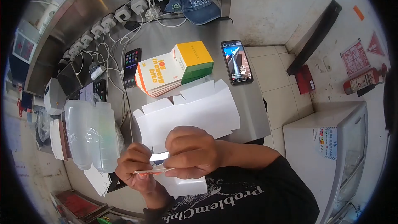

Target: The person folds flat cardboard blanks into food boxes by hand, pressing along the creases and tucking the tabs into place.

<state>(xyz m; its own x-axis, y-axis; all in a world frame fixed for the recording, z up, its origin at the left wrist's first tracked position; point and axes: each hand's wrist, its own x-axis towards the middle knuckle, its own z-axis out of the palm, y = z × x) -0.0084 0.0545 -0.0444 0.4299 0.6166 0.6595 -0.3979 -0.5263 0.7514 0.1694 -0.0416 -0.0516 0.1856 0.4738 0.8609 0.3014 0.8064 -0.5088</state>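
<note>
My left hand [139,166] and my right hand [192,151] are close together in front of my chest. Both have their fingers closed on a small carton [185,186], white on its large panel, with an orange-red edge between the thumbs and fingers. The fingers cover much of it. Just beyond my hands, a white carton blank [190,114] with cut tabs lies on the steel table; whether it joins the held piece I cannot tell. Behind it rests a stack of flat printed cartons [159,72], with a yellow and green panel [195,58] on the right.
A lit phone [236,62] lies at the table's right edge, another phone [132,66] left of the cartons. White cables and plugs [108,23] run along the back, near a blue cap [197,6]. Plastic bottles [101,137] stand at left. A white freezer [319,141] is at right.
</note>
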